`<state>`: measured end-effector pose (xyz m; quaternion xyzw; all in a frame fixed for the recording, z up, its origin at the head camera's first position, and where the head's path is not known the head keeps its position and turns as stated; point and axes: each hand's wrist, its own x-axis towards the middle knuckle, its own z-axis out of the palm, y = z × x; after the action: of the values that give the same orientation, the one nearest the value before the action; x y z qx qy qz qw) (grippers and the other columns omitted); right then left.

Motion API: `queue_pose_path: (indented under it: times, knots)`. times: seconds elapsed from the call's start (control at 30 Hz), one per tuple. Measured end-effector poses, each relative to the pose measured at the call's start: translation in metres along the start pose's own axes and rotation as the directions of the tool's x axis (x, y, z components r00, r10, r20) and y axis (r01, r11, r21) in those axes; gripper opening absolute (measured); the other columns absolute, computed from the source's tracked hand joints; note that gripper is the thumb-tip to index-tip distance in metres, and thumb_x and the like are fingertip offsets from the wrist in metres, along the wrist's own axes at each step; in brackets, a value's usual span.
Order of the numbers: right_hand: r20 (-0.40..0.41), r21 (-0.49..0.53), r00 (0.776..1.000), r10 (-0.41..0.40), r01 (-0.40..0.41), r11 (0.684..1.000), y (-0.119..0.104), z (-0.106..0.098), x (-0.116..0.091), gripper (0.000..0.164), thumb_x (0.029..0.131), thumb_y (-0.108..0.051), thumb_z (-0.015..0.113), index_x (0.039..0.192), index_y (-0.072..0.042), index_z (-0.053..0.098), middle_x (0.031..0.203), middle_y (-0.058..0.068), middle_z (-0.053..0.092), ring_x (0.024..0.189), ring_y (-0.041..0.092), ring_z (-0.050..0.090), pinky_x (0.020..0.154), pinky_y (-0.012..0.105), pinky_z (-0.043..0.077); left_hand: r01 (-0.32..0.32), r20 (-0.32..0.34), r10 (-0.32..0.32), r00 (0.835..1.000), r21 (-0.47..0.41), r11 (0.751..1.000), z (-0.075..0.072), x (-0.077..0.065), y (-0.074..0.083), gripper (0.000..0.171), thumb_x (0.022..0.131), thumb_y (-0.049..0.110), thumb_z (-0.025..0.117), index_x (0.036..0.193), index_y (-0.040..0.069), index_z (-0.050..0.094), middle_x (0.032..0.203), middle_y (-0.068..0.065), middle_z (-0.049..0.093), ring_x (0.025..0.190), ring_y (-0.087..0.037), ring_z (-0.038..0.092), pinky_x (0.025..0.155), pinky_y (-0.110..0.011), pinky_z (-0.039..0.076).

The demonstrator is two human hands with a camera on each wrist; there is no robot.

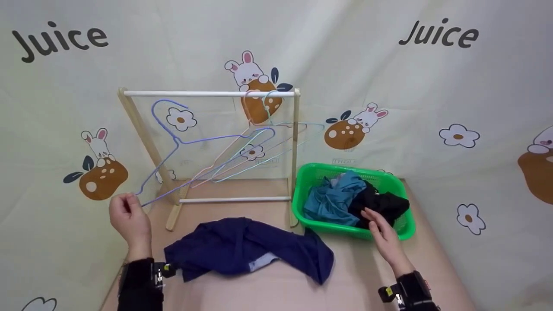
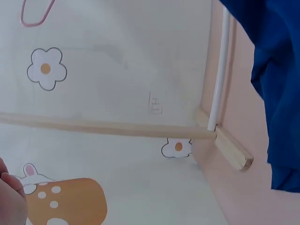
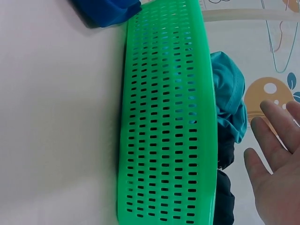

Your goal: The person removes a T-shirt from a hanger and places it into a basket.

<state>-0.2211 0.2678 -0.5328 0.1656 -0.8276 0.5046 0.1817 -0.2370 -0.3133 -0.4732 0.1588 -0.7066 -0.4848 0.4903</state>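
My left hand (image 1: 129, 218) grips one corner of a blue-purple clothes hanger (image 1: 207, 139), raised in front of the rack with its hook up and to the left. In the left wrist view only part of that left hand (image 2: 11, 199) shows at the lower left edge. My right hand (image 1: 386, 237) hovers over the front rim of a green basket (image 1: 406, 233), fingers extended and holding nothing. Teal cloth (image 1: 335, 198) and black cloth (image 1: 380, 205) fill the basket. A crumpled navy garment (image 1: 242, 246) lies on the table between the hands, a pale patch showing at its front edge.
A wooden rack (image 1: 134, 116) with a white top bar (image 1: 185, 93) stands at the back. From its right end hang a pink hanger (image 1: 216, 162) and a light green-blue hanger (image 1: 242, 166). A printed white cloth (image 1: 345, 56) covers the walls behind and beside the table.
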Motion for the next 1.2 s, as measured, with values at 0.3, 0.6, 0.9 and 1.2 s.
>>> queue_pose_path:
  times: [0.3, 0.6, 0.9, 1.2]
  knots:
    - [0.016, 0.019, 0.999, 0.041, -0.041, 0.999, 0.000, 0.001, -0.004, 0.038, 0.098, 0.011, 0.048, 0.135, 0.011, 0.051, 0.127, 0.027, 0.061, 0.120, 0.045, 0.050, 0.091, 0.007, 0.037, 0.151, -0.058, -0.155, 0.986, -0.060, 0.987, -0.012, 0.006, -0.004, 0.020, 0.104, 0.017, 0.047, 0.088, 0.005, 0.050, 0.082, 0.005, 0.042, 0.081, -0.008, 0.042, 0.076, -0.024, 0.029]
    - [0.028, 0.012, 0.997, 0.073, -0.074, 0.997, 0.021, 0.009, -0.008, 0.038, 0.099, 0.008, 0.048, 0.137, 0.007, 0.051, 0.129, 0.023, 0.061, 0.124, 0.038, 0.051, 0.092, 0.007, 0.035, 0.263, -0.086, -0.261, 0.962, 0.010, 0.965, -0.015, 0.005, -0.014, 0.021, 0.105, 0.024, 0.045, 0.091, 0.009, 0.050, 0.086, 0.002, 0.043, 0.082, -0.008, 0.041, 0.078, -0.025, 0.030]
    - [0.081, 0.021, 0.994, 0.074, -0.076, 0.997, 0.043, 0.023, -0.012, 0.038, 0.101, 0.002, 0.052, 0.139, 0.003, 0.052, 0.131, 0.015, 0.062, 0.125, 0.025, 0.054, 0.092, 0.012, 0.039, 0.077, -0.059, -0.070, 0.996, 0.136, 0.988, 0.012, 0.012, -0.003, 0.025, 0.104, 0.013, 0.047, 0.093, -0.009, 0.054, 0.080, 0.000, 0.043, 0.079, -0.010, 0.040, 0.077, -0.024, 0.028]
    - [0.078, -0.018, 0.997, -0.015, 0.016, 1.000, 0.019, 0.042, -0.017, 0.036, 0.096, 0.006, 0.057, 0.132, 0.006, 0.057, 0.123, 0.019, 0.065, 0.119, 0.039, 0.055, 0.094, 0.010, 0.037, -0.031, -0.021, 0.034, 0.999, 0.140, 0.990, 0.037, 0.023, 0.016, 0.025, 0.103, 0.011, 0.048, 0.092, -0.011, 0.054, 0.081, -0.008, 0.045, 0.085, -0.029, 0.045, 0.082, -0.034, 0.031]
